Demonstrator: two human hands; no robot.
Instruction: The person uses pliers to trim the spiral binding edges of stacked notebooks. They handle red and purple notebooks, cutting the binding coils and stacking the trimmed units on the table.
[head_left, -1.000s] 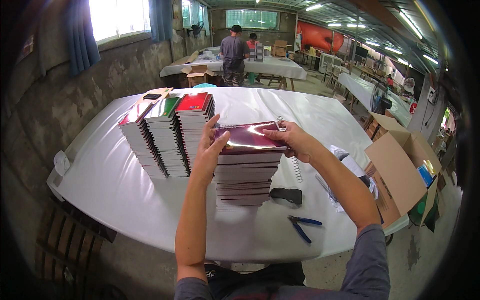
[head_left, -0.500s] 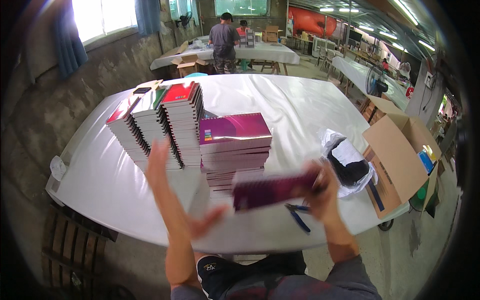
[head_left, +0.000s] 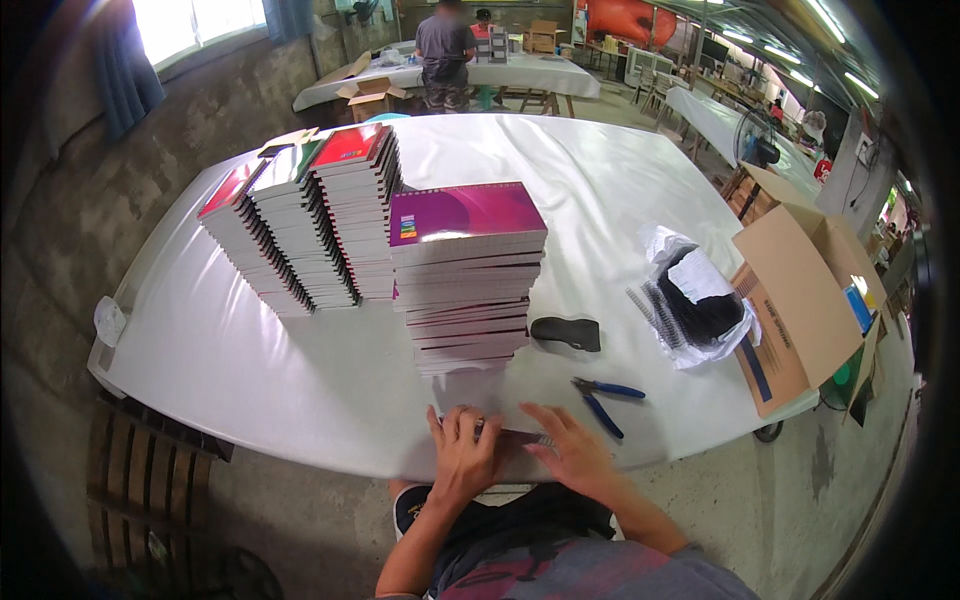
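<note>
At the table's front edge lies a purple notebook, largely covered by my hands. My left hand is closed on its left part, fingers bent over it. Over its right end my right hand has its fingers apart, beside a short stretch of wire coil. A tall stack of purple notebooks rises just beyond my hands. Blue-handled cutting pliers lie with their jaws spread to the right of my right hand. Behind them rests a dark, flat, elongated object whose kind I cannot make out.
Three stacks of spiral notebooks, with red, green and red tops, stand at the left. White wrapping holds black binding coils at the right. Beside it is an open cardboard box. People work at a far table.
The purple notebook, held up in my right hand before, is now down at the table's front edge. My left hand has come to it and closed on it; my right hand's fingers have spread.
</note>
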